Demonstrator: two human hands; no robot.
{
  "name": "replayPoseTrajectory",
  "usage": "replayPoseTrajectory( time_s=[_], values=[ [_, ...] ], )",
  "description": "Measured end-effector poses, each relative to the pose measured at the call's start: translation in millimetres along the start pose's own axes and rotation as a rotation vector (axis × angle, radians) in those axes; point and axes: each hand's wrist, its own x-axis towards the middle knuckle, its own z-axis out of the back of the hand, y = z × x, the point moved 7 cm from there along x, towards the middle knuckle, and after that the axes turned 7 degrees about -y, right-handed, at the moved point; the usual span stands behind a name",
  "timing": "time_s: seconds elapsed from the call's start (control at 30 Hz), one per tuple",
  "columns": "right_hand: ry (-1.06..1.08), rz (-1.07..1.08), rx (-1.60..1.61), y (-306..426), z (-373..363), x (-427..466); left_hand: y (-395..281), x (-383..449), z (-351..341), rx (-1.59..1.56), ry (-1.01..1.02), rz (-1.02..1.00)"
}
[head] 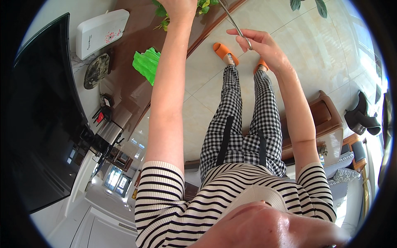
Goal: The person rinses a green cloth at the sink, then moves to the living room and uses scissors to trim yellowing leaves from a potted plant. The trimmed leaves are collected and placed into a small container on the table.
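Note:
At the top edge, my left hand (pixel 181 7) is partly cut off beside a green leafy plant (pixel 203 6); its fingers are out of view. My right hand (pixel 259 43) is shut on a slim metal tool (pixel 232 20) with a finger ring, like scissors or forceps. The tool slants up and left from the hand, its far end beyond the top edge. Left of my left forearm, a bright green cloth (pixel 147 65) lies crumpled on a glossy brown cabinet top (pixel 130 74).
A white device (pixel 102 34) and an oval dark stone ornament (pixel 96 70) stand near a large black television (pixel 46 114). My feet wear orange slippers (pixel 220 51) on the tiled floor (pixel 201 90). Brown wooden furniture (pixel 325 114) and a dark chair-like object (pixel 359 114) are at the right.

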Motion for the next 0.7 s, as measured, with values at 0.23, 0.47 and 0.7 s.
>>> replayPoseTrajectory(
  time_s=[0.23, 0.47, 0.7],
  values=[
    [0.009, 0.008, -0.020, 9.1, -3.3, 1.6, -5.0, 5.5, -3.3, 0.027, -0.040, -0.005],
    [-0.043, 0.026, -0.109, 20.7, 6.2, 13.5, -11.8, 6.3, -6.0, -0.013, -0.013, 0.112],
    [-0.011, -0.029, -0.068, 19.3, 14.6, 20.2, -14.9, 8.1, -6.6, -0.028, -0.091, 0.069]
  ],
)
